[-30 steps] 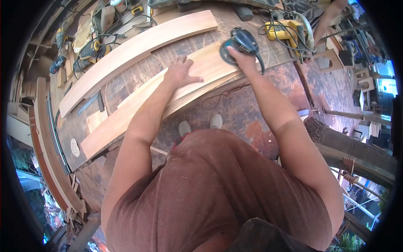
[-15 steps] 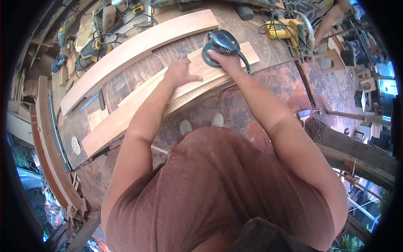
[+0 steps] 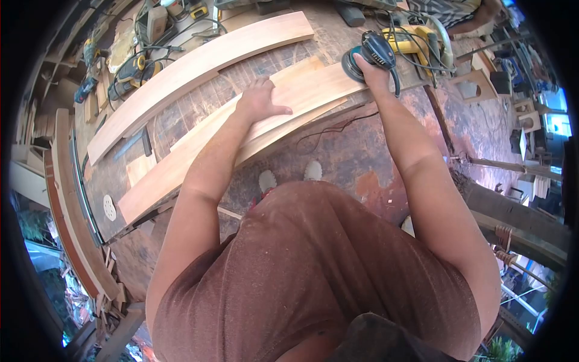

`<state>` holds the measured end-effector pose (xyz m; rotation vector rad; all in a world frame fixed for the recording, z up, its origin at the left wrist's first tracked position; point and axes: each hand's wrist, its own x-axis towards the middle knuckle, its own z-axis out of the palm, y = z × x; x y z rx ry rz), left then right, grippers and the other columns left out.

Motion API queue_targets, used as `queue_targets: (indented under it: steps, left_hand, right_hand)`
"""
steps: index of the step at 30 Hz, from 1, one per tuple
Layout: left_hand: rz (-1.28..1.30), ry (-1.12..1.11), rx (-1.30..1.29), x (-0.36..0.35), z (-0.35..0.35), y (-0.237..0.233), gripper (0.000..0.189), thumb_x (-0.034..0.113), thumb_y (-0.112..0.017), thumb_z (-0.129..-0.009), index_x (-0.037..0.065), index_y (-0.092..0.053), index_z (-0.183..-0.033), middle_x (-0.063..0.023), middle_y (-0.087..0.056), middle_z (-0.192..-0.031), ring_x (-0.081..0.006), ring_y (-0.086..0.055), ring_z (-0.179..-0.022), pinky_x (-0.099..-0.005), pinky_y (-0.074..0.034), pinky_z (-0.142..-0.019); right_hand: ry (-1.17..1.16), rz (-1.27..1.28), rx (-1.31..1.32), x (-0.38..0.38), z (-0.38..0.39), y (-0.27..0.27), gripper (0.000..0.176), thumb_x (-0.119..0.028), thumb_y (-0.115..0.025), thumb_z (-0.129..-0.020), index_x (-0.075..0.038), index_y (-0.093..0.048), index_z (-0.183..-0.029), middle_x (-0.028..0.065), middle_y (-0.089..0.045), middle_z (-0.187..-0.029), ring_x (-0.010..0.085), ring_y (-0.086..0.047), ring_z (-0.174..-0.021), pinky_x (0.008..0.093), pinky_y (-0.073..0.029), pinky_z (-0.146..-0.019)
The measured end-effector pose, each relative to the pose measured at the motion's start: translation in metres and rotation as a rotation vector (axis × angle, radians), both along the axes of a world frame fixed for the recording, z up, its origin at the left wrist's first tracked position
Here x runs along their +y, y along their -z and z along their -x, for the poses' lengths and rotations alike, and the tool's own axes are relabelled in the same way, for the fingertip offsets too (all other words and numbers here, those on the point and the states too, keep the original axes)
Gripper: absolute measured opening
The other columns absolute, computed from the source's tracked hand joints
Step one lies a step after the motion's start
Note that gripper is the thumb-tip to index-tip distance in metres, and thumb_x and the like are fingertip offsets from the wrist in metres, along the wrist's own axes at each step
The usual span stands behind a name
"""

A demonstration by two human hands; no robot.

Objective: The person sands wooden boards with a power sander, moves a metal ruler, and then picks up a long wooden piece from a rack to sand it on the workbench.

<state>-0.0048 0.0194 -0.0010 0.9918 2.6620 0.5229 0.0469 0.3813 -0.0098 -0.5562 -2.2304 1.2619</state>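
Observation:
A long, slightly curved pale wooden board [image 3: 307,90] lies slantwise on the workbench, with other pale wood under its edges. My left hand [image 3: 260,102] rests on top of it near the middle, thumb spread away from the fingers. Its palm side is hidden. At the board's right end, my right hand [image 3: 374,73] is wrapped round a dark random orbital sander [image 3: 377,49] with a teal base. The sander's pad lies over the board's end, and its cord hangs down on the right. Behind runs a second curved board [image 3: 205,60].
A yellow corded power tool [image 3: 410,42] lies just beyond the sander. Drills and cords [image 3: 136,69] crowd the bench's back left. A perforated disc [image 3: 109,207] sits at the left edge. Another person's arm [image 3: 476,21] shows at the upper right.
My right hand has slid the sander right along the board to its far end, close to the yellow tool. My left hand has stayed in place on the board.

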Motion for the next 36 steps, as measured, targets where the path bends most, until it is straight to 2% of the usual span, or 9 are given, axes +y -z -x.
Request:
queue_targets:
  steps: [11, 12, 13, 15, 17, 20, 26, 29, 36]
  left_hand:
    - [-0.118, 0.102, 0.030, -0.029, 0.008, 0.015, 0.101, 0.072, -0.081, -0.065, -0.006, -0.062, -0.128, -0.0283, -0.045, -0.153, -0.0438, -0.042, -0.143, -0.0536, -0.032, -0.119]
    - [-0.118, 0.100, 0.029, -0.034, 0.009, 0.017, 0.101, 0.072, -0.081, -0.065, -0.006, -0.062, -0.128, -0.0283, -0.045, -0.153, -0.0438, -0.042, -0.143, -0.0536, -0.032, -0.119]
    - [-0.051, 0.020, -0.047, -0.041, 0.007, 0.009, 0.099, 0.071, -0.081, -0.065, -0.004, -0.063, -0.127, -0.0273, -0.049, -0.150, -0.0424, -0.043, -0.142, -0.0533, -0.032, -0.120]
    - [0.016, -0.054, -0.125, -0.058, -0.004, 0.004, 0.097, 0.071, -0.081, -0.066, -0.003, -0.064, -0.126, -0.0264, -0.052, -0.147, -0.0410, -0.045, -0.141, -0.0530, -0.031, -0.120]
    - [0.057, -0.239, 0.038, -0.079, -0.018, 0.002, 0.086, 0.067, -0.083, -0.067, -0.002, -0.068, -0.116, -0.0240, -0.056, -0.144, -0.0416, -0.051, -0.135, -0.0491, -0.039, -0.114]
    - [0.030, -0.317, 0.139, -0.106, -0.031, 0.000, 0.081, 0.066, -0.081, -0.071, -0.002, -0.068, -0.114, -0.0234, -0.062, -0.135, -0.0402, -0.058, -0.126, -0.0471, -0.044, -0.107]
    - [-0.105, -0.317, 0.046, -0.116, -0.034, 0.000, 0.073, 0.064, -0.080, -0.075, 0.000, -0.067, -0.109, -0.0191, -0.069, -0.109, -0.0373, -0.062, -0.112, -0.0482, -0.046, -0.100]
    - [-0.043, -0.292, 0.033, -0.118, -0.033, -0.002, 0.093, 0.064, -0.079, -0.076, -0.004, -0.058, -0.136, -0.0205, -0.070, -0.117, -0.0381, -0.063, -0.116, -0.0470, -0.048, -0.102]
    - [0.003, -0.308, -0.071, -0.114, -0.033, -0.006, 0.084, 0.058, -0.082, -0.076, 0.001, -0.061, -0.134, -0.0209, -0.067, -0.126, -0.0387, -0.060, -0.123, -0.0473, -0.047, -0.105]
  right_hand:
    - [-0.271, 0.075, -0.019, -0.123, -0.010, -0.008, 0.046, -0.031, -0.088, -0.079, -0.003, -0.073, -0.112, 0.0085, -0.075, -0.109, 0.0185, -0.069, -0.099, 0.0341, -0.054, -0.091]
    - [-0.325, 0.094, -0.091, -0.133, -0.011, -0.007, 0.060, -0.046, -0.084, -0.078, -0.005, -0.070, -0.121, 0.0121, -0.072, -0.119, 0.0241, -0.066, -0.111, 0.0370, -0.050, -0.099]
    - [-0.378, 0.113, -0.164, -0.145, -0.012, -0.011, 0.076, -0.061, -0.079, -0.077, -0.008, -0.067, -0.129, 0.0156, -0.068, -0.128, 0.0296, -0.062, -0.123, 0.0399, -0.047, -0.106]
    - [-0.330, 0.187, -0.127, -0.171, -0.009, 0.002, 0.052, -0.033, -0.088, -0.080, -0.003, -0.072, -0.119, 0.0081, -0.074, -0.115, 0.0179, -0.069, -0.105, 0.0331, -0.053, -0.095]
    - [-0.442, 0.233, -0.239, -0.188, -0.012, -0.012, 0.075, -0.060, -0.080, -0.078, -0.010, -0.066, -0.132, 0.0148, -0.067, -0.130, 0.0277, -0.061, -0.125, 0.0389, -0.047, -0.107]
    - [-0.477, 0.268, -0.182, -0.209, -0.013, -0.022, 0.066, -0.053, -0.083, -0.079, -0.008, -0.070, -0.125, 0.0135, -0.070, -0.124, 0.0259, -0.064, -0.119, 0.0379, -0.050, -0.103]
    - [-0.428, 0.245, -0.197, -0.212, -0.010, -0.024, 0.063, -0.053, -0.083, -0.078, -0.010, -0.072, -0.122, 0.0135, -0.072, -0.121, 0.0255, -0.066, -0.116, 0.0376, -0.051, -0.100]
    - [-0.322, 0.137, -0.153, -0.197, -0.010, -0.026, 0.060, -0.054, -0.082, -0.077, -0.010, -0.074, -0.118, 0.0115, -0.073, -0.117, 0.0247, -0.068, -0.112, 0.0387, -0.051, -0.098]
    - [-0.164, 0.071, -0.105, -0.134, -0.008, -0.009, 0.063, -0.057, -0.080, -0.077, -0.008, -0.074, -0.117, 0.0128, -0.075, -0.115, 0.0275, -0.069, -0.111, 0.0369, -0.050, -0.100]
